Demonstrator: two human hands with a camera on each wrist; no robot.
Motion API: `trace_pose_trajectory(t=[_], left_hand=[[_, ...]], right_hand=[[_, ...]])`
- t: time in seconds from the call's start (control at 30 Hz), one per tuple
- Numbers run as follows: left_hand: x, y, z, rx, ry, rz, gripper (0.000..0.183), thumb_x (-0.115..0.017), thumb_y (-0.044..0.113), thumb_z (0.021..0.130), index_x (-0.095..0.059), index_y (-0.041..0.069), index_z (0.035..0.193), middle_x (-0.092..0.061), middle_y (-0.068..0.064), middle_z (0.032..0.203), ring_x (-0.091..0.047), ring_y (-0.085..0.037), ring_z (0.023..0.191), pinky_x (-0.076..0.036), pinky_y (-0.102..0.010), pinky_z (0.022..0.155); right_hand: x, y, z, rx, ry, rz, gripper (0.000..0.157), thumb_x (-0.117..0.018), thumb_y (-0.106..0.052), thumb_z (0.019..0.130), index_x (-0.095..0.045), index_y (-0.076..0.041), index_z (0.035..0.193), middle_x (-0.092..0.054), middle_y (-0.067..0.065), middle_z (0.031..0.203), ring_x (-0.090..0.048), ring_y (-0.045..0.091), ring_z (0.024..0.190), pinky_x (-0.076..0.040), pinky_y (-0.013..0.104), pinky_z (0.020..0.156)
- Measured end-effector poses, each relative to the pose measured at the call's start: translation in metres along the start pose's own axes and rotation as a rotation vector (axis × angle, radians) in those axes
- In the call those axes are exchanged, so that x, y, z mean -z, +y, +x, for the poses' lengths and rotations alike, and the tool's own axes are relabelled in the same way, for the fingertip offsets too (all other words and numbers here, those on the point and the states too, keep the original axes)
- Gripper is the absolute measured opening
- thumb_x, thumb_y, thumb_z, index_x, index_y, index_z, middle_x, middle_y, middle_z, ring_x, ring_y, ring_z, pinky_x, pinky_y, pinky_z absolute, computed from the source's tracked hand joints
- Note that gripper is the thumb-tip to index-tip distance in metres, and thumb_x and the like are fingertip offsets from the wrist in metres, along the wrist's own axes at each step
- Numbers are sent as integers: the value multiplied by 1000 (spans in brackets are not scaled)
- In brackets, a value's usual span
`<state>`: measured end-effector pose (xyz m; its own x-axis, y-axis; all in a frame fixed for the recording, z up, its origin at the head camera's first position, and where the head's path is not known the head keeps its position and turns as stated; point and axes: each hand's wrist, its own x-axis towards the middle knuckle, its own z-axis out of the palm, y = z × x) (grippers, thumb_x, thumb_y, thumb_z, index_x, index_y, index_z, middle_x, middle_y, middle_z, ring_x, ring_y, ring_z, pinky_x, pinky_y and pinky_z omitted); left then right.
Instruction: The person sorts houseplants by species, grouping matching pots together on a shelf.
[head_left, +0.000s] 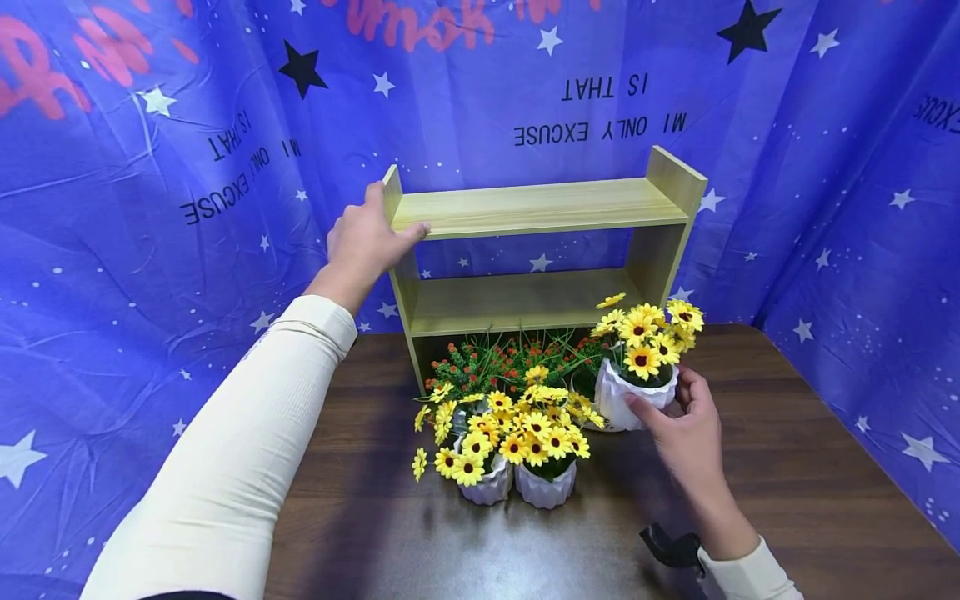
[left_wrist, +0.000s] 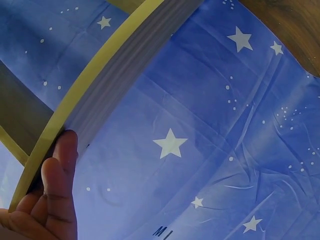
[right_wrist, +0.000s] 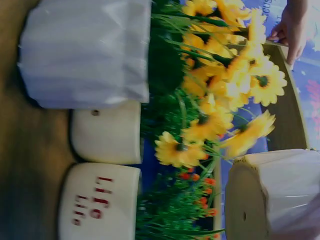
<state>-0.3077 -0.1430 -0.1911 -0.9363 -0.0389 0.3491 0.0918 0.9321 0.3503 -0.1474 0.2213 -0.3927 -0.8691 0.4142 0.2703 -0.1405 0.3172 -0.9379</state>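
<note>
Printed upside down in the head view, on blue star-patterned curtain (head_left: 825,167): "ONLY EXCUSE" and, above it, "IS THAT", both repeated at left on slanting folds. Along the top edge, red script (head_left: 420,23) — cut off by the frame, not readable with certainty. Turned sideways in the right wrist view: "Life" twice in red on a lettered pot (right_wrist: 100,205); on the neighbouring cream pot (right_wrist: 107,132), only one letter exposed, the remainder covered by a white fluted pot (right_wrist: 85,55).

Pinched between thumb and fingers of the right grip (head_left: 690,437): held pot (head_left: 617,398), white and fluted, bearing yellow flowers (head_left: 643,337); raised off the desk (head_left: 405,533), near the right front of the wooden shelf unit (head_left: 517,304), with underside and small hole exposed in the right wrist view and far part cut off.

Clasped in the left grip (head_left: 367,237): upper end of the left side panel (left_wrist: 115,80), thumb along the top board, fingers against the outer face; thumb mostly out of frame in the left wrist view.

Standing on the desk before the unit: two standing pots (head_left: 546,485), rims partly hidden by yellow blooms. Behind — red-dotted greenery (head_left: 465,367), lower parts screened by the blooms.
</note>
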Motion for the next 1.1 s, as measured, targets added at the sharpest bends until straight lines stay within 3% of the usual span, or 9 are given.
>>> trace_pose_trajectory(t=[0.17, 0.43, 0.83, 1.1], left_hand=[[0, 0, 0, -3, 2, -4, 93, -61, 65, 86, -25, 14, 155, -61, -28, 117, -62, -44, 104, -48, -55, 78], [1, -1, -1, -11, 12, -10, 91, -62, 65, 86, -28, 13, 152, -62, -26, 114, -62, -43, 100, -48, -55, 77], [-1, -2, 0, -12, 23, -13, 89, -63, 64, 85, -31, 13, 150, -62, -27, 115, -62, -43, 103, -47, -55, 80], [0, -2, 0, -7, 21, -11, 91, -63, 65, 85, -28, 14, 152, -62, -26, 117, -62, -43, 104, -47, -55, 80]], right_hand=[[4, -18, 10, 26, 1, 4, 73, -81, -20, 84, -41, -3, 143, -55, 12, 134, -52, 16, 119, -44, 21, 93], [7, -50, 36, 118, 61, 167, 67, -83, -8, 79, -49, -9, 137, -59, 8, 124, -56, 16, 111, -47, 17, 82], [10, -104, 86, 228, 89, 304, 66, -83, -5, 77, -49, -9, 134, -58, 10, 126, -55, 21, 115, -47, 26, 89], [8, -128, 112, 277, 86, 398, 62, -83, -1, 75, -51, -6, 128, -59, 12, 124, -56, 23, 115, -47, 29, 93]])
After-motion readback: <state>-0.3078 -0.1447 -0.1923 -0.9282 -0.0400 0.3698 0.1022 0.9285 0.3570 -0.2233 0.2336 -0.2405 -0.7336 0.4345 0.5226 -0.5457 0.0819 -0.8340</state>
